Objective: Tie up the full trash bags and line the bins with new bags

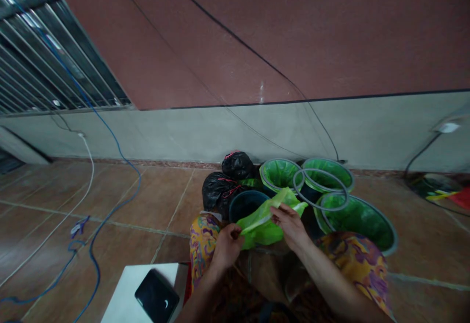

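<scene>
A bright green plastic bag (pixel 262 230) is stretched between my two hands, above my lap. My left hand (pixel 228 244) pinches its left edge. With fingers closed, my right hand (pixel 290 225) grips the bag's upper right side. Just beyond the bag stands a dark bin (pixel 246 200) without a green lining, partly hidden by the bag. A grey ring (pixel 345 200) rests across the tops of the bins to the right. Green bags line a bin (pixel 281 173) at the back, a second bin (pixel 328 173) beside it and a larger bin (pixel 367 220) near my right knee.
Two tied black bags (pixel 218 191) lie left of the bins. A white box (pixel 125 293) with a phone (pixel 157 296) on it stands at my left. A blue hose (pixel 123 205) and a white cable (pixel 82 200) cross the tiled floor. Behind the bins rises a wall (pixel 205 132).
</scene>
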The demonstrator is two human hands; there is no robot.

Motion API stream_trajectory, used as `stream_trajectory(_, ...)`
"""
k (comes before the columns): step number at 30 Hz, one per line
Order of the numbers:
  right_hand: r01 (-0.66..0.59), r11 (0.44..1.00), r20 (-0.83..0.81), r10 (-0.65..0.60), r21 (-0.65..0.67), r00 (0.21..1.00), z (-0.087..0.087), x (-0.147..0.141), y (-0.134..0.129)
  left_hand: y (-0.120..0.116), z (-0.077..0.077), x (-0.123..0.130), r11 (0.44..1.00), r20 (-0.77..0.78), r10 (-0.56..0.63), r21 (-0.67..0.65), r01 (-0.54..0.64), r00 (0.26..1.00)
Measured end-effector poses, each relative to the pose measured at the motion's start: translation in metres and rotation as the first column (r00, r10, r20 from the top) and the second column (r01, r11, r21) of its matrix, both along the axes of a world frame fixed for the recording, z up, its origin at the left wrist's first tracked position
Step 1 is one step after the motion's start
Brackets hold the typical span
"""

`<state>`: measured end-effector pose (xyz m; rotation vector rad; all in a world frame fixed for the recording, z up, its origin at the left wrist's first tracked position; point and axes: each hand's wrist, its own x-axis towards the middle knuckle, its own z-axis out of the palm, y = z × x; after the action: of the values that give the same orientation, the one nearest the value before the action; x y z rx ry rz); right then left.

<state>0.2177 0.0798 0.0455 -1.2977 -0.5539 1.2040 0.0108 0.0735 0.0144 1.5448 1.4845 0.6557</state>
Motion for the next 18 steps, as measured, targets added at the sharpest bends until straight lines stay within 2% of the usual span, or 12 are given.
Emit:
stream_trajectory(2, -0.052, 0.997, 0.096, 0.047, 0.05, 0.994, 0.001, -0.001, 0.0, -0.002, 0.007, 0.001, 0.998, -0.015, -0.064, 0.024, 0.064, 0.998)
stream_trajectory(4, -0.165, 0.983, 0.267, 0.14, 0.074, 0.954, 0.004, -0.007, -0.001, -0.005, 0.017, 0.005, 0.991, 0.029, -0.117, 0.062, 0.115, 0.993)
stream_trajectory(8, -0.419, 0.906, 0.568, 0.312, 0.064, 0.761, 0.016, -0.027, -0.009, -0.004, 0.033, 0.018, 0.978, 0.143, -0.179, 0.137, 0.16, 0.973)
stream_trajectory(12, -0.586, 0.807, 0.736, 0.351, 0.075, 0.578, 0.016, -0.036, -0.01, 0.005, 0.036, 0.025, 0.975, 0.148, -0.083, 0.217, 0.05, 0.986)
stream_trajectory(14, -0.581, 0.813, 0.82, 0.36, -0.043, 0.444, 0.007, -0.027, -0.006, 0.011, 0.035, 0.019, 0.971, 0.12, -0.006, 0.237, -0.023, 0.993)
stream_trajectory(15, -0.543, 0.825, 0.855, 0.389, -0.158, 0.342, 0.001, -0.019, -0.004, 0.014, 0.034, 0.013, 0.968, 0.104, 0.038, 0.244, -0.063, 0.994)
stream_trajectory(17, -0.39, 0.825, 0.866, 0.485, -0.409, 0.119, -0.01, 0.001, -0.003, 0.021, 0.033, -0.004, 0.952, 0.069, 0.143, 0.262, -0.156, 0.987)
stream_trajectory(18, -0.306, 0.812, 0.847, 0.531, -0.496, 0.036, -0.015, 0.012, -0.003, 0.025, 0.032, -0.014, 0.939, 0.043, 0.206, 0.272, -0.21, 0.978)
